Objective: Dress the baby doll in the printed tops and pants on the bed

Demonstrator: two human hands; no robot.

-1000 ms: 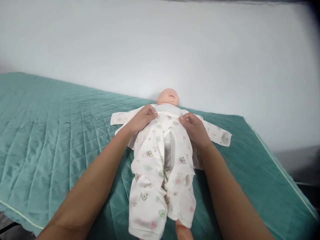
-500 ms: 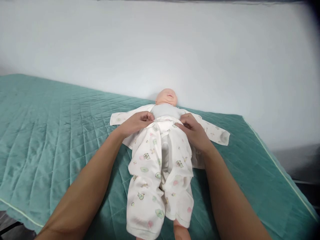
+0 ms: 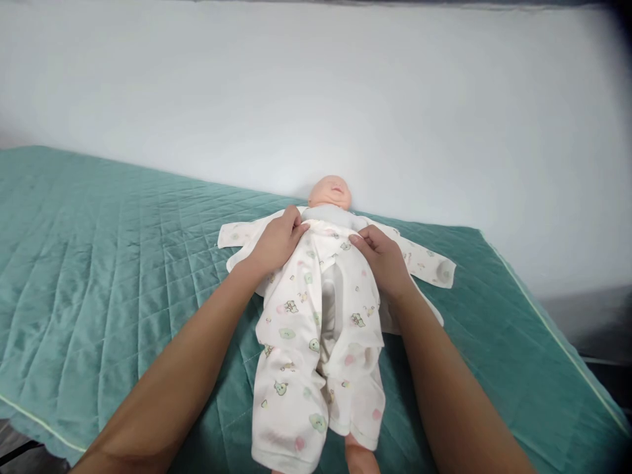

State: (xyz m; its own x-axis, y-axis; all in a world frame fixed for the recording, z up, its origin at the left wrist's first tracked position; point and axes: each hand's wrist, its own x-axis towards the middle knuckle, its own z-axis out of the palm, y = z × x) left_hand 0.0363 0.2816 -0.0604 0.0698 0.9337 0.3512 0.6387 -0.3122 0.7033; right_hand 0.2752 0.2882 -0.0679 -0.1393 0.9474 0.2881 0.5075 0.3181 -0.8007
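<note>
A baby doll (image 3: pixel 330 192) lies on its back, head away from me, dressed in white printed pants (image 3: pixel 291 329) with a split crotch. My left hand (image 3: pixel 282 238) is closed on the waistband at the doll's left-of-view side, thumb and fingers pinching the cloth. On the other side my right hand (image 3: pixel 379 253) pinches the same waistband. Grey-white cloth (image 3: pixel 332 214) covers the chest above it. A white printed baby shirt (image 3: pixel 428 264) with sleeves spread lies open around the torso. The doll's feet show partly below the pant legs.
Beneath the doll lies a green quilted cover (image 3: pixel 123 263) with a pale yellow edge trim. A plain white wall (image 3: pixel 247 99) rises right behind the doll's head. At right the cover drops over an edge into a dark area.
Both hands have drawn the waistband further up toward the chest, the left hand more plainly. Less of the grey-white chest cloth shows, and the shirt's lower flaps stick out more at the sides.
</note>
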